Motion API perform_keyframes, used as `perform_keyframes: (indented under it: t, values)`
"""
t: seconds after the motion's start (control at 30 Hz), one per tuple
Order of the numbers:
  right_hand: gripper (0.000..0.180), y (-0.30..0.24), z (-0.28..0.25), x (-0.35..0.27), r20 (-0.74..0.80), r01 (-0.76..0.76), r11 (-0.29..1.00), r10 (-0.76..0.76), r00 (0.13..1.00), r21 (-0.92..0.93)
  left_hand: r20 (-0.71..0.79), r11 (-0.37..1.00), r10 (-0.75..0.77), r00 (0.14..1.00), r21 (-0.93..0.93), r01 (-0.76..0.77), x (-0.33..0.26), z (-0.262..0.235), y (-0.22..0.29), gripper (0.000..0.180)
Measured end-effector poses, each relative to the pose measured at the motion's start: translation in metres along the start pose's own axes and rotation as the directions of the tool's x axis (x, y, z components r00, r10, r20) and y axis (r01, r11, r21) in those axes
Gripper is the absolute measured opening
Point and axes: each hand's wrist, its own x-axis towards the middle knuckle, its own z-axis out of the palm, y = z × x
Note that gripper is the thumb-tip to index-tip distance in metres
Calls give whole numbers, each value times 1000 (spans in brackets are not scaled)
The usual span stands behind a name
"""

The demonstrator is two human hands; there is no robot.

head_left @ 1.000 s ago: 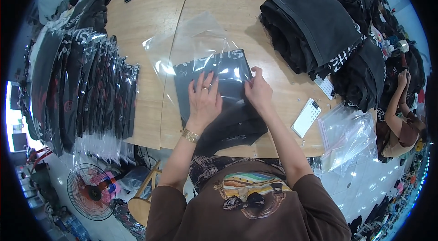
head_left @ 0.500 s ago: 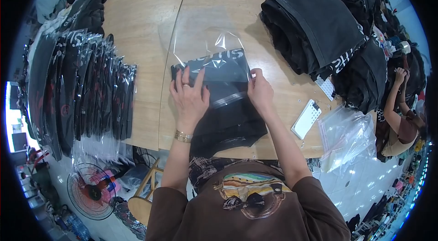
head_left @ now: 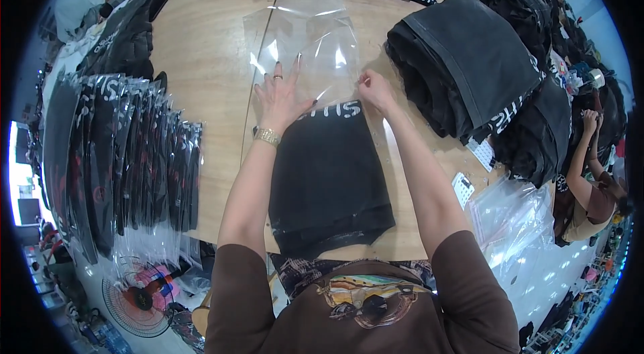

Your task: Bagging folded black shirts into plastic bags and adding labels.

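Note:
A clear plastic bag [head_left: 329,45] lies flat on the table beyond a folded black garment [head_left: 329,173] with white lettering along its far edge. The bag's near edge meets or slightly overlaps that lettered edge. Fingers spread, my left hand [head_left: 282,99] rests on the bag and holds nothing. My right hand [head_left: 376,90] pinches the bag's right edge near its mouth, beside the garment's far right corner.
Bagged black garments [head_left: 134,153] stand in a row on the left. A thick black garment pile [head_left: 463,59] sits to the right, near a white perforated card [head_left: 463,188] and loose plastic bags [head_left: 513,216]. The wooden table [head_left: 215,39] has a seam; another person [head_left: 590,200] works at right.
The bag has slid away from me, off most of the garment it overlapped. Both my hands have moved farther forward with it. A dark garment at the far edge has shifted right.

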Motion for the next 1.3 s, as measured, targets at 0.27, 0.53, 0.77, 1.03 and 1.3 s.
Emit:
perform_keyframes:
  t: [0.27, 0.53, 0.77, 1.03, 1.3]
  values:
    - [17, 18, 20, -20, -332, 129, 932, -247, 910, -339, -129, 977, 213, 969, 12, -213, 37, 33, -17, 95]
    - [11, 15, 10, -64, -298, 144, 985, -166, 940, -93, -89, 924, 377, 922, -37, -381, 26, 30, -30, 93]
    - [10, -6, 16, -29, 5, -21, 995, 20, 1000, 100, -35, 992, 95, 995, -75, -98, -6, 35, -37, 100]
    - [7, -55, 47, -62, -30, 167, 982, -165, 986, 89, -66, 989, -134, 989, -68, 129, -80, 17, -80, 101]
    - [8, -49, 56, -12, 145, -168, 891, 117, 983, 422, -142, 984, 162, 977, -51, -171, -63, 32, -109, 61]
